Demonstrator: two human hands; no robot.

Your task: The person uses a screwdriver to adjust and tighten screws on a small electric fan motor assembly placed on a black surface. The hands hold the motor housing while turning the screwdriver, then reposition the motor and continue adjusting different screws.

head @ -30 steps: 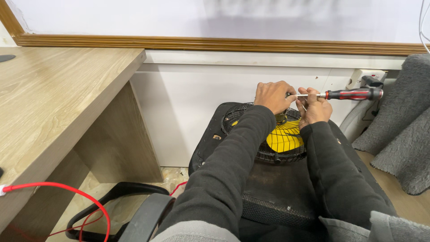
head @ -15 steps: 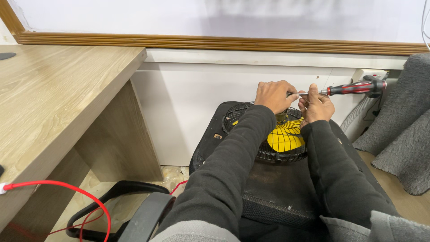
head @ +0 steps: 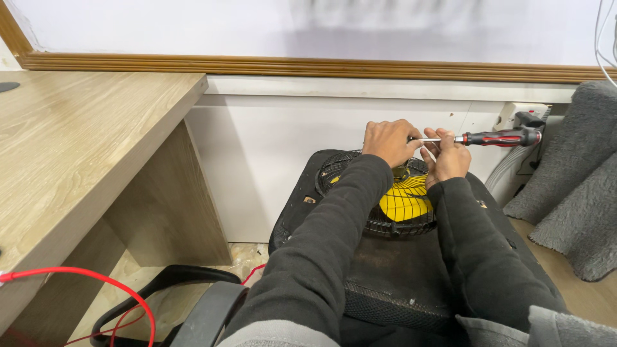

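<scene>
While both hands grip screwdriver (head: 498,137) | fan (head: 402,199) (yellow blades) caged

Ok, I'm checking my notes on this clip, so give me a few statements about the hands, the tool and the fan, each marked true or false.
1. The screwdriver lies roughly level, its black and red handle pointing to the right. True.
2. The left hand rests on the wooden desk. False: it is over the top of the fan, at the screwdriver's metal tip.
3. The fan's blades behind the black grille are yellow. True.
4. The right hand is far from the screwdriver. False: it is at the shaft, right beside the left hand.
5. A red cable runs at lower left. True.
</scene>
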